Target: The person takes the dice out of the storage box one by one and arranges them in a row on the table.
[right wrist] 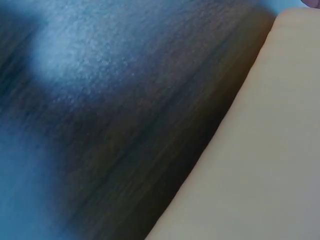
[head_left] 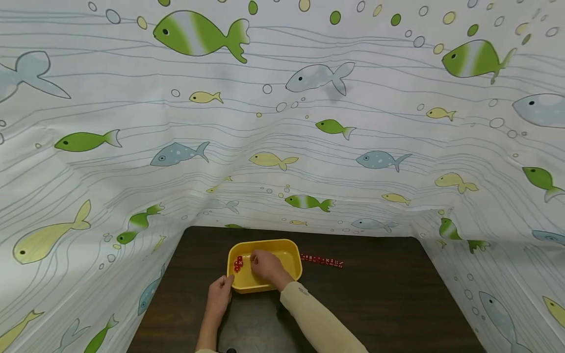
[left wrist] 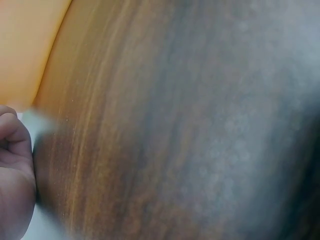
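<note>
A yellow tray (head_left: 289,245) sits on the dark table. Against its left inner side lies a small cluster of red dice (head_left: 238,264). My left hand (head_left: 219,290) grips the tray at its front left corner; the left wrist view shows curled fingers (left wrist: 12,132) beside the yellow wall. Over the tray's floor, just right of the dice, is my right hand (head_left: 267,267), fingers bent downward. I cannot tell whether a die is between its fingertips. In the right wrist view a pale sleeve (right wrist: 265,150) fills the right side.
To the right of the tray, a row of red dice (head_left: 322,260) stretches across the dark wooden table (head_left: 375,294). A white sheet printed with fish (head_left: 282,113) rises behind the table and along both sides.
</note>
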`<state>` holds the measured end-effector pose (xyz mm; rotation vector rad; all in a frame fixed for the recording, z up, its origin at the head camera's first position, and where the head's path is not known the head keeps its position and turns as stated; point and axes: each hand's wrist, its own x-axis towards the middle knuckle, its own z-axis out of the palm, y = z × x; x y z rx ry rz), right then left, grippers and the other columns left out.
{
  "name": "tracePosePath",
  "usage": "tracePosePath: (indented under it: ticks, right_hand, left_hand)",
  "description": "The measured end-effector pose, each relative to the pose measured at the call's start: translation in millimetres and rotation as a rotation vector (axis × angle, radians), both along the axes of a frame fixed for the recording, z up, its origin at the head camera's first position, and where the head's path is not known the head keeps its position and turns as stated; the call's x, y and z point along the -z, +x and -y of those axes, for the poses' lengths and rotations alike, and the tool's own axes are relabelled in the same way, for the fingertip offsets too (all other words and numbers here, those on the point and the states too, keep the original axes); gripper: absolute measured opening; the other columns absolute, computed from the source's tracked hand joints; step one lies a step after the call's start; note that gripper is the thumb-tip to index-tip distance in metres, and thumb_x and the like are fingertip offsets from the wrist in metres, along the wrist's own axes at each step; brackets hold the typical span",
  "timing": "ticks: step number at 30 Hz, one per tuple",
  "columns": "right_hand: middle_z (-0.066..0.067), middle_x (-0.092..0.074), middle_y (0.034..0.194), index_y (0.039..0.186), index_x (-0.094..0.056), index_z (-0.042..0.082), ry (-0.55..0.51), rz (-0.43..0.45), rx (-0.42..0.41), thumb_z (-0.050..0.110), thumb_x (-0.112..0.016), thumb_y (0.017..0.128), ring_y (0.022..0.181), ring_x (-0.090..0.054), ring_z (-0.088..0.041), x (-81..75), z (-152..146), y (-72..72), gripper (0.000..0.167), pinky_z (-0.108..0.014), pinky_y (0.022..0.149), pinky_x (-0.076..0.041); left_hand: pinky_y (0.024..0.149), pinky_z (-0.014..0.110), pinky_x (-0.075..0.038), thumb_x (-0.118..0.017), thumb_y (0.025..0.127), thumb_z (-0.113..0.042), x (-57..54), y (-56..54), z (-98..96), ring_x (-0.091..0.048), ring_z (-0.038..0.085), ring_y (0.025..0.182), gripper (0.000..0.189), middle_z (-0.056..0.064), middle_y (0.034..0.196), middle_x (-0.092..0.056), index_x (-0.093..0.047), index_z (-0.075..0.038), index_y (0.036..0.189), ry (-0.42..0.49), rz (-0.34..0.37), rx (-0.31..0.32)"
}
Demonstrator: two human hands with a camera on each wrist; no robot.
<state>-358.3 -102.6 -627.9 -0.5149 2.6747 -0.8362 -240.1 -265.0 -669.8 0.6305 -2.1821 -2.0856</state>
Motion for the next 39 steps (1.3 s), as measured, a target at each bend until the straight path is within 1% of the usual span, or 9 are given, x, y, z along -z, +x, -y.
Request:
tracePosePath:
  ticks: [5, 11, 14, 17, 19, 25, 30, 33, 39]
  right_hand:
    - [0.004, -0.071, 0.102, 0.115, -0.073, 0.018, -0.049, 0.020, 0.035, 0.023, -0.072, 0.101, 0.083, -0.059, -0.015, -2.3, -7, 0.9, 0.015, -0.038, 0.086, -0.057]
    - [0.003, -0.072, 0.109, 0.118, -0.073, 0.018, -0.136, 0.043, 0.081, 0.026, -0.071, 0.103, 0.088, -0.060, -0.016, -6.3, -17, 1.0, 0.018, -0.040, 0.092, -0.058]
    - [0.002, -0.072, 0.107, 0.118, -0.073, 0.019, -0.184, 0.052, 0.098, 0.027, -0.071, 0.103, 0.086, -0.060, -0.016, -8.7, -24, 0.3, 0.017, -0.037, 0.086, -0.058]
    - [0.002, -0.072, 0.105, 0.117, -0.073, 0.018, -0.212, 0.031, 0.099, 0.028, -0.071, 0.104, 0.083, -0.060, -0.015, -10.1, -30, -1.3, 0.016, -0.033, 0.078, -0.057]
    - [0.001, -0.072, 0.105, 0.116, -0.073, 0.018, -0.226, 0.009, 0.096, 0.028, -0.071, 0.105, 0.083, -0.061, -0.014, -11.1, -34, -1.9, 0.016, -0.032, 0.076, -0.056]
    - [0.002, -0.073, 0.106, 0.116, -0.073, 0.019, -0.255, -0.033, 0.107, 0.028, -0.070, 0.105, 0.087, -0.062, -0.012, -14.8, -47, -0.7, 0.015, -0.034, 0.082, -0.058]
    - [0.004, -0.074, 0.108, 0.116, -0.074, 0.019, -0.249, -0.097, 0.092, 0.027, -0.069, 0.105, 0.092, -0.066, -0.010, -16.7, -59, 0.3, 0.014, -0.035, 0.088, -0.059]
    - [0.005, -0.075, 0.108, 0.115, -0.074, 0.019, -0.254, -0.108, 0.098, 0.027, -0.069, 0.106, 0.095, -0.066, -0.010, -20.3, -65, 1.0, 0.013, -0.036, 0.090, -0.059]
    - [0.003, -0.075, 0.108, 0.113, -0.074, 0.018, -0.290, -0.119, 0.118, 0.023, -0.070, 0.105, 0.095, -0.067, -0.013, -30.9, -76, 3.6, 0.010, -0.039, 0.090, -0.060]
  left_hand:
    - [0.053, 0.027, -0.035, -0.061, 0.110, -0.038, 0.7, 0.6, 0.5, -0.037, 0.011, 0.054, 0.045, -0.006, 0.062, -0.039, -0.042, -0.014, 0.077, -0.007, 0.006, 0.015]
    - [0.053, 0.028, -0.035, -0.060, 0.111, -0.039, 0.8, 1.1, 2.2, -0.038, 0.012, 0.055, 0.045, -0.006, 0.061, -0.040, -0.043, -0.013, 0.078, -0.020, 0.011, 0.015]
    - [0.053, 0.028, -0.035, -0.060, 0.110, -0.039, 0.2, 1.2, 2.3, -0.038, 0.012, 0.054, 0.045, -0.007, 0.061, -0.040, -0.042, -0.014, 0.078, -0.019, 0.010, 0.015]
    - [0.053, 0.028, -0.035, -0.060, 0.110, -0.039, -1.4, 1.3, 2.0, -0.038, 0.012, 0.053, 0.046, -0.007, 0.060, -0.039, -0.041, -0.014, 0.077, -0.012, 0.004, 0.021]
    - [0.053, 0.028, -0.035, -0.060, 0.110, -0.040, -1.9, 1.4, 1.5, -0.038, 0.012, 0.053, 0.046, -0.007, 0.059, -0.039, -0.040, -0.014, 0.077, -0.010, 0.002, 0.023]
    - [0.053, 0.027, -0.035, -0.059, 0.111, -0.038, -1.0, 1.9, -0.2, -0.038, 0.012, 0.054, 0.045, -0.007, 0.061, -0.039, -0.041, -0.015, 0.077, -0.012, 0.005, 0.015]
    - [0.054, 0.027, -0.035, -0.058, 0.111, -0.038, -0.2, 1.9, -0.5, -0.039, 0.012, 0.055, 0.044, -0.007, 0.062, -0.040, -0.043, -0.014, 0.077, -0.017, 0.012, 0.006]
    - [0.054, 0.027, -0.036, -0.058, 0.111, -0.038, -0.5, 1.2, -0.8, -0.040, 0.012, 0.056, 0.044, -0.007, 0.062, -0.041, -0.044, -0.014, 0.078, -0.020, 0.018, 0.005]
    - [0.055, 0.028, -0.037, -0.057, 0.112, -0.038, -1.4, 0.3, -1.8, -0.041, 0.013, 0.057, 0.042, -0.006, 0.064, -0.042, -0.045, -0.014, 0.079, -0.021, 0.031, 0.010]
